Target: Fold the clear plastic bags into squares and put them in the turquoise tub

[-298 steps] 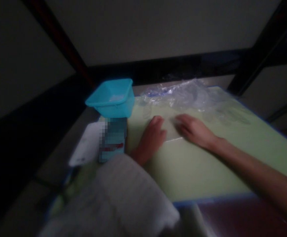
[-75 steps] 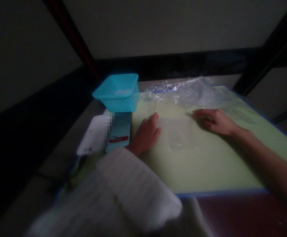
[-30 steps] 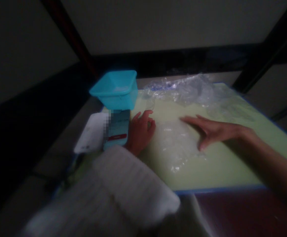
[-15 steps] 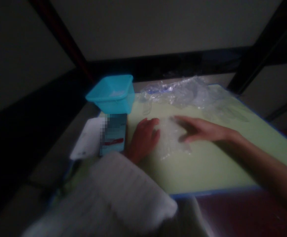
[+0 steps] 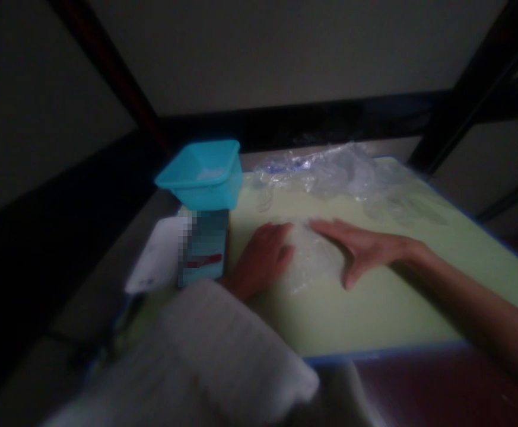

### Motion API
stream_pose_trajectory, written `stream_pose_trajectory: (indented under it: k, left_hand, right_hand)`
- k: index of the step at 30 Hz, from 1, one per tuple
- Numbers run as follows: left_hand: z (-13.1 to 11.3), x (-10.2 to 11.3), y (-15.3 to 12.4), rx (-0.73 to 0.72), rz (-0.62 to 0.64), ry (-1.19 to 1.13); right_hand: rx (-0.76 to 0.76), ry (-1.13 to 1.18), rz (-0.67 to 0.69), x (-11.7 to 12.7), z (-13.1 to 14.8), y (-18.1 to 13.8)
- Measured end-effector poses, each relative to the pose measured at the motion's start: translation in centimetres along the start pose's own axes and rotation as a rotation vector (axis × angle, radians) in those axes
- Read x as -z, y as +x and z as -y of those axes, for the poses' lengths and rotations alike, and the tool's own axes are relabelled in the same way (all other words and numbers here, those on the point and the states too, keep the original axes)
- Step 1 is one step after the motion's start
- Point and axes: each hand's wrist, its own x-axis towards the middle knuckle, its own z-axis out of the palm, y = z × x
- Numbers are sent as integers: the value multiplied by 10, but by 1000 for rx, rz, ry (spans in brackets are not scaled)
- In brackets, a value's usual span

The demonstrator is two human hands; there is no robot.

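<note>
L hand (image 5: 261,261), palm down, fingers loosely curled, thumb a bit apart; can't tell if fingertips pinch anything, pic's too dim & blurry. Far L of it, a white flat slab (image 5: 158,255), lying approx. level w/ the hand. Next, closer on the hand's L, a phone (image 5: 207,249), screen up, dark at top, pale teal lower down, w/ a red bar; part is pixelated. Beyond phone, up & L of the hand, a turquoise basket (image 5: 209,198), w/ sth. small & whitish inside. Below L hand, pale ribbed cloth (image 5: 241,350).

Just R of L hand, i.e. betw. both hands, the clear plastic piece (image 5: 307,267) on the yellow-green table (image 5: 352,323), which has a blue edge. Plastic's thin, see-through w/ a milky tint, slightly wrinkled; tabletop colour shows thru; small white glints on the near edge. Outline's soft; bag or sheet, can't tell.

R of it, R hand (image 5: 361,246): fingers stretched out twd L hand at plastic's far part, thumb spread wide, no grip on anything. Beyond R hand, a big crumpled clear plastic heap (image 5: 348,172), shiny, greyish, trailing off to the R.
</note>
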Motion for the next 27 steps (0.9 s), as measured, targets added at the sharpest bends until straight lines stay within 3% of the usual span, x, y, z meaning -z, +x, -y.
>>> stream_pose_trajectory:
  k: [5, 8, 14, 27]
  left_hand:
    - [2, 14, -5, 77, -108, -68]
    - [1, 22, -8, 116, -137, -95]
    - [1, 20, -9, 151, -80, -92]
    - [9, 16, -7, 194, -31, -61]
  right_hand:
    - [-9, 93, -127, -1, 2, -3]
    - [-17, 26, -155, -3, 5, -3]
    - [-44, -101, -126, -10, -1, 0]
    - [-93, -88, -113, -7, -2, -4]
